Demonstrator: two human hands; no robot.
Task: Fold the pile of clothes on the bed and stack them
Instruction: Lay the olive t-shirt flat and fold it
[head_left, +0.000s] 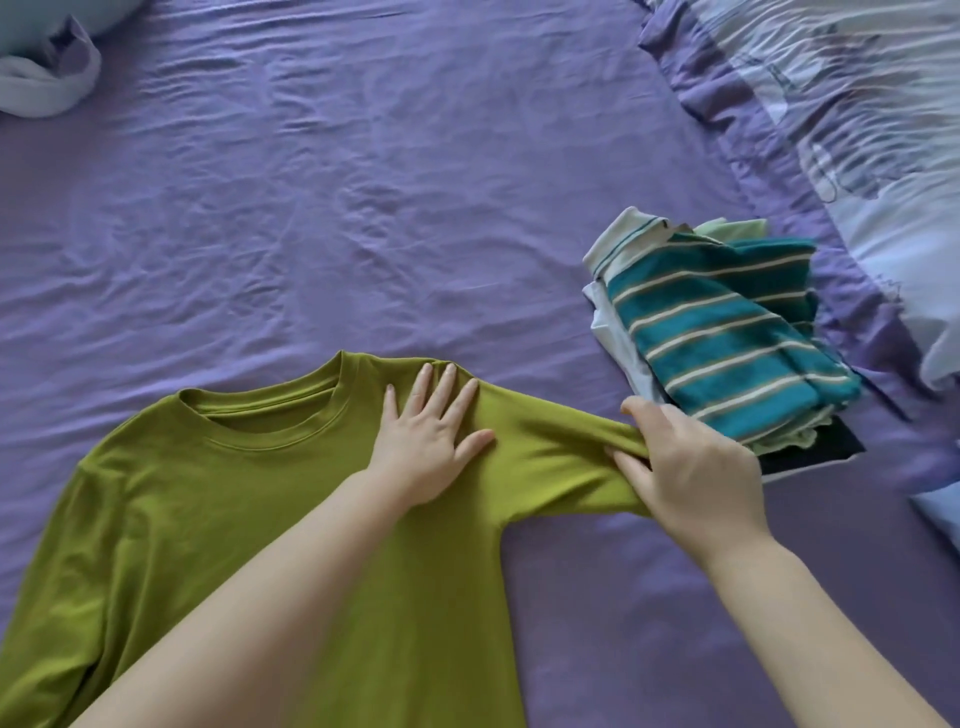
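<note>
Purple bed sheet (363, 182) wrinkled across whole view; quilt (857, 130) bunched along right edge, pale bundle (47, 78) at far-left corner.

Green long-sleeve shirt (218, 519) spread flat at near edge, left of centre. Collar toward far edge, hem toward wearer of cam, so long axis near-to-far; right sleeve (561, 457) out sideways toward right edge.

Folded stack (727, 332), teal striped top uppermost, near right edge just beyond sleeve end, w/ dark item underneath.

Left hand (431, 441) flat on shoulder, fingers straight and spread, pinning fabric, nothing grasped. Right hand (691, 467) curled round sleeve end, pinching cuff area.

Prob. light, soft, limp knit, no stiffness, slides easily on sheet. Best held at sleeve end and shoulder seam; pin body while folding sleeve across chest.
</note>
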